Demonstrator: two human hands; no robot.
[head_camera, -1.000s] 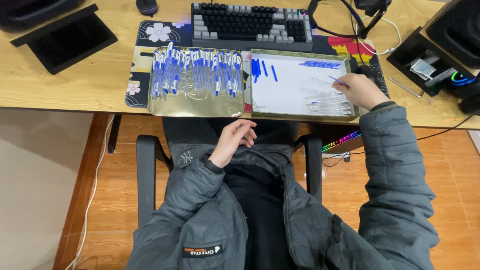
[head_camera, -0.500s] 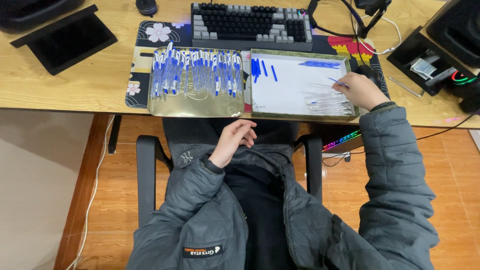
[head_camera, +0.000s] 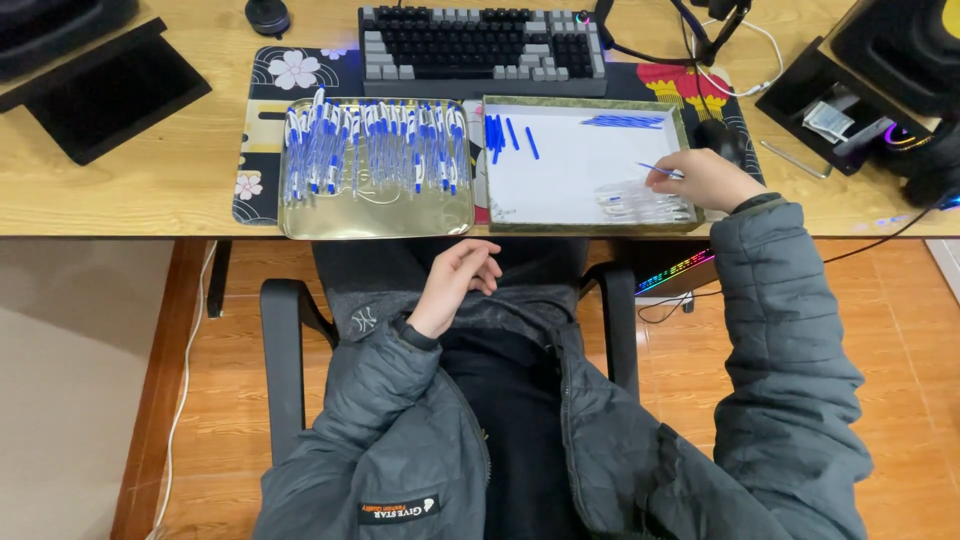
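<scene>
tray: metal, gold-toned, glossy, reflective. pens: plastic, blue and white, smooth. box: matt white lining, paper-like. clear barrels: transparent glossy plastic. desk: pale wood, smooth, satin finish. jacket: grey synthetic cloth, slight sheen. floor: glossy wood boards. keyboard: matt plastic.

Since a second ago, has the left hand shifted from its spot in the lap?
No. The left hand lies palm-up in the lap, below the metal tray's front edge, as before.
</scene>
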